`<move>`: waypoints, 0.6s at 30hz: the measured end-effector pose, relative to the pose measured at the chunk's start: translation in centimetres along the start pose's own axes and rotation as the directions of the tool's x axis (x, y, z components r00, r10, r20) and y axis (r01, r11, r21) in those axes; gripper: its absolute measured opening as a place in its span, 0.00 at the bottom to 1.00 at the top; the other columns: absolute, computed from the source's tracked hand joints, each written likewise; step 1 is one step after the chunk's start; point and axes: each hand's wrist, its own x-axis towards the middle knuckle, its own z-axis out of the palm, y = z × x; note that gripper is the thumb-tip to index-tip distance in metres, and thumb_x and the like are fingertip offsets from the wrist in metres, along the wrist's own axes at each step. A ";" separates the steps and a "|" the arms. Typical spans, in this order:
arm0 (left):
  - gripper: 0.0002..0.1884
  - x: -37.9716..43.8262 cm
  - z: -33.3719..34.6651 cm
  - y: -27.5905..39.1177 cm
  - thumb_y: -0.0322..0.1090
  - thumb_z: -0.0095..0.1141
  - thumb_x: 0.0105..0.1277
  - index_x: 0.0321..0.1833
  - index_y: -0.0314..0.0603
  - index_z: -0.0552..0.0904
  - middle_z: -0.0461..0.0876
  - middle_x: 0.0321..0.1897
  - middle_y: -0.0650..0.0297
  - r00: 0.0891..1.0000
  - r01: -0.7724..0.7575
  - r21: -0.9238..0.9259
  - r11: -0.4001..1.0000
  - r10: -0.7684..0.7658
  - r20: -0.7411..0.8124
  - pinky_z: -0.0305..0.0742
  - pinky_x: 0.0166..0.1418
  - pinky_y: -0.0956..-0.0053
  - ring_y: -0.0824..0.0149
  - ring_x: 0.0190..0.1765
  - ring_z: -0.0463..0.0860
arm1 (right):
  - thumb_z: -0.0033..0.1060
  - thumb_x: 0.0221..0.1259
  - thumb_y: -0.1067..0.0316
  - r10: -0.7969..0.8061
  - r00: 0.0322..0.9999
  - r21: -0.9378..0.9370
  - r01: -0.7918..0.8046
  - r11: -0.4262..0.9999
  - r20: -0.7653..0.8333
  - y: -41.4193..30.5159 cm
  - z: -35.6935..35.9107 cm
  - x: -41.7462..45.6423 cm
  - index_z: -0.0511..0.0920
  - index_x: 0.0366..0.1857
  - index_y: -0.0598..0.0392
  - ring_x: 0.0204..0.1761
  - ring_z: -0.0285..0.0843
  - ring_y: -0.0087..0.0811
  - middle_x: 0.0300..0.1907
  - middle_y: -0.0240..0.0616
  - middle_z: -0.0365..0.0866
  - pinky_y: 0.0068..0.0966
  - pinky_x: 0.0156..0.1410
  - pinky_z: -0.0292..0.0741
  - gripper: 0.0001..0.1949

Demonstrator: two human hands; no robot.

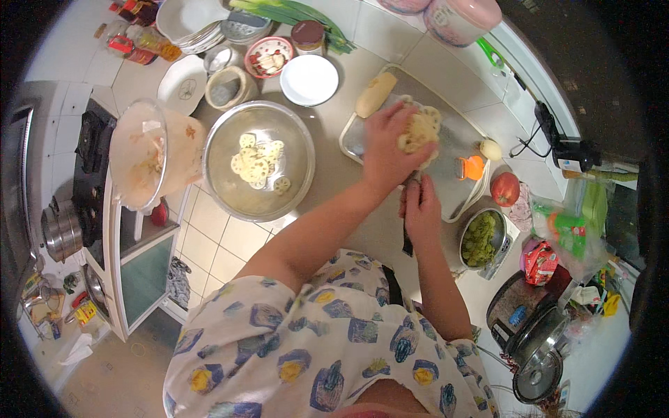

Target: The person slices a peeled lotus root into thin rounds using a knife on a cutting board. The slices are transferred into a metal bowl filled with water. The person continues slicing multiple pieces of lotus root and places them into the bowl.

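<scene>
My left hand (pixel 394 143) is cupped over a pile of lotus root slices (pixel 429 121), fingers and thumb around it. The pile lies on a grey cutting board (pixel 449 183) with a pale rim. Close below, my right hand (pixel 422 214) grips a knife by its black handle (pixel 407 241). Most of the blade is hidden by my hands and the slices. A peeled lotus root section (pixel 375 95) rests at the board's upper left. More lotus root slices (pixel 256 164) sit in a large steel basin (pixel 309 172) to the left.
An orange peeler (pixel 471 168) lies on the board, near a small pale round vegetable (pixel 490 150). Right are a red apple (pixel 505 189) and a steel bowl of greens (pixel 478 240). A lined waste bin (pixel 180 157) stands left. Behind are a white bowl (pixel 309 80) and a stone mortar (pixel 245 89).
</scene>
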 end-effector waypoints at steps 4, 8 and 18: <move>0.34 -1.3 -10.6 -0.9 0.36 0.71 0.52 0.64 0.39 0.75 0.74 0.62 0.48 0.986 0.102 0.010 0.995 -0.100 -0.131 0.65 0.70 0.58 0.47 0.64 0.72 | 0.48 0.73 0.60 -0.065 0.971 -0.163 0.105 0.981 0.231 -6.2 3.9 -3.9 0.72 0.59 0.56 0.50 0.81 0.54 0.49 0.55 0.82 0.43 0.54 0.76 0.17; 0.27 -4.7 -18.2 -7.1 0.41 0.53 0.73 0.71 0.38 0.68 0.70 0.68 0.52 0.849 0.408 -0.439 0.801 -0.510 -0.141 0.63 0.73 0.62 0.56 0.68 0.70 | 0.48 0.73 0.61 -0.222 0.885 -0.137 0.300 0.944 0.409 -7.3 9.5 -5.3 0.69 0.63 0.59 0.57 0.76 0.56 0.55 0.58 0.78 0.45 0.62 0.72 0.20; 0.24 -7.8 -29.6 -10.8 0.46 0.42 0.80 0.68 0.35 0.73 0.75 0.64 0.56 0.733 0.611 -0.467 0.639 -0.680 0.030 0.63 0.71 0.70 0.65 0.66 0.72 | 0.50 0.71 0.63 -0.153 0.960 -0.169 0.195 0.966 0.234 -6.4 13.0 -6.8 0.70 0.63 0.61 0.39 0.80 0.38 0.39 0.45 0.81 0.33 0.47 0.76 0.20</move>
